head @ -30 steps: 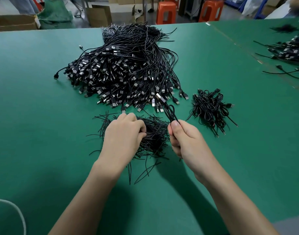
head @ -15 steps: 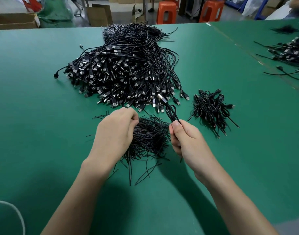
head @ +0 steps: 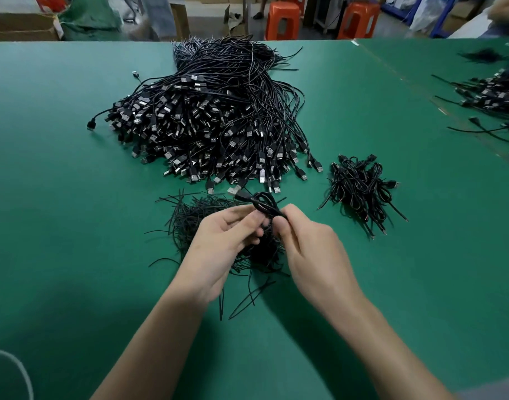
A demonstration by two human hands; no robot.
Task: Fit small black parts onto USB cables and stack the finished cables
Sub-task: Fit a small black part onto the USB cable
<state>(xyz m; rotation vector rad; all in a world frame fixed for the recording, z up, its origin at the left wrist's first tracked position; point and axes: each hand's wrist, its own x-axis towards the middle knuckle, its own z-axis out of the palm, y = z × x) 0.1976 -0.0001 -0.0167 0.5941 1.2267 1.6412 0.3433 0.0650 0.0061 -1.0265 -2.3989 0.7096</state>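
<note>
Cable loop [head: 264, 204] between left hand [head: 218, 246], right hand [head: 314, 255]

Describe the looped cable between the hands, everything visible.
The looped cable is thin, black, rubbery-looking cord folded into a few small loops, held above the pile of thin black strips. Its USB plug, black body with metal tip, sticks out upper left. The right hand pinches the gathered neck below the loops; the left hand pinches there too. Whether a strip is on it cannot be told.

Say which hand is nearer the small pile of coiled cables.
Right. The right hand lies just left of the small pile; the left hand sits farther left, beyond it.
</note>
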